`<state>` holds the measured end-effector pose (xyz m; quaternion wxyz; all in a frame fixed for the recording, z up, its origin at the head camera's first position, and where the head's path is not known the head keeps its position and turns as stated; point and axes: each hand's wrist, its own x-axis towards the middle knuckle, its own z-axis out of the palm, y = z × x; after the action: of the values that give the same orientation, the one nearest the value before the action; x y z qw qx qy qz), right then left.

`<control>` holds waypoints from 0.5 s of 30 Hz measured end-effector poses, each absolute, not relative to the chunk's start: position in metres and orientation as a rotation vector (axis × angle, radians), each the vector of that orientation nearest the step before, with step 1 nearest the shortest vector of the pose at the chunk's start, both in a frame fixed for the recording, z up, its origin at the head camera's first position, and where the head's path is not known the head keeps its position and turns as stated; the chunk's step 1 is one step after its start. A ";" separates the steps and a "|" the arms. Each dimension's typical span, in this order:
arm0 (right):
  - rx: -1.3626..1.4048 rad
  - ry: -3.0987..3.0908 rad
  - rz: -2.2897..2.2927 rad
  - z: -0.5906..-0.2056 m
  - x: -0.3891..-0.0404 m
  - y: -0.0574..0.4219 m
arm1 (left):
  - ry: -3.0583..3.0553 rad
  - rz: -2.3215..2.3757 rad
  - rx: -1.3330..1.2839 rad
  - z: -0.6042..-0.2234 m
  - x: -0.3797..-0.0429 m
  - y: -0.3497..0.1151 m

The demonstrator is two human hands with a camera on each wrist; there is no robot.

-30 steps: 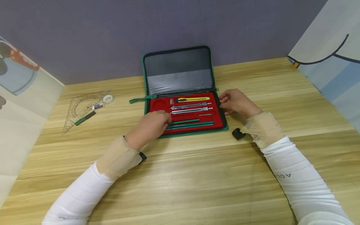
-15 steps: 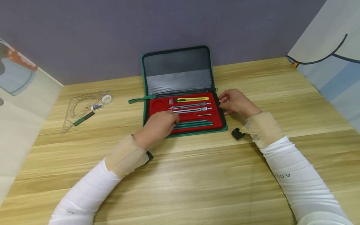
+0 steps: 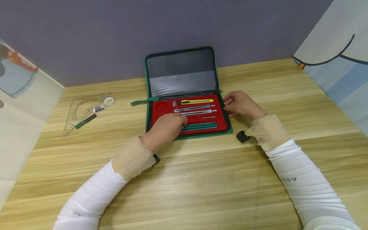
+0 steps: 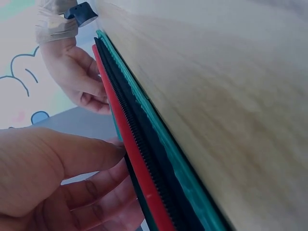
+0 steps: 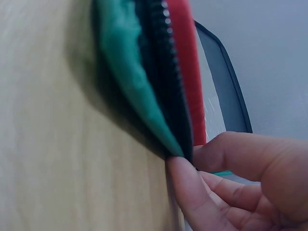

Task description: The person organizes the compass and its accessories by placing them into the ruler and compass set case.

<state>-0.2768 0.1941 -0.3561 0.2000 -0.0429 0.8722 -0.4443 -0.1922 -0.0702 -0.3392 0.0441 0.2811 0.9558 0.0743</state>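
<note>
Green pencils (image 3: 201,126) lie side by side in the red tray (image 3: 223,123) of the open case (image 3: 201,136), along the side nearest to me, and my left hand (image 3: 166,128) is over their left ends. I pinch the one farthest from me between thumb and bent fingers, so the gap between the tips is about as thin as the pencil itself. From above, the back of my hand hides most of the fingertips; from the left wrist I see my thumb lying against a thin dark strip at the tray's red edge, with the fingers curled on its other side. The pencil runs out to the right from this grip, just beside the other two, its right end almost level with theirs.

With my right hand (image 3: 242,103) I hold the case by its right side. Thumb and forefinger are pressed together on the rim by the zip (image 5: 180,96), and the other fingers are curled behind them. All the pencils lie to the left of this grip, apart from it.

Farther from me in the tray are silver compasses (image 3: 198,112) and a yellow cutter (image 3: 198,101). Well apart to the left, a clear set square (image 3: 71,115) lies on the table (image 3: 201,179).
</note>
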 end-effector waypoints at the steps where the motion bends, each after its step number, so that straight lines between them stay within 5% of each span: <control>1: -0.119 2.437 -1.241 -0.356 -0.277 0.194 | 2.918 0.226 0.857 -0.339 -0.192 -0.070; 15: -0.132 2.434 -1.244 -0.355 -0.276 0.195 | 2.922 0.221 0.869 -0.339 -0.193 -0.065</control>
<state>-0.2760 0.1945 -0.3554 0.2008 -0.0474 0.8713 -0.4453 -0.1933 -0.0653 -0.3390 0.0428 0.2841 0.9551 0.0721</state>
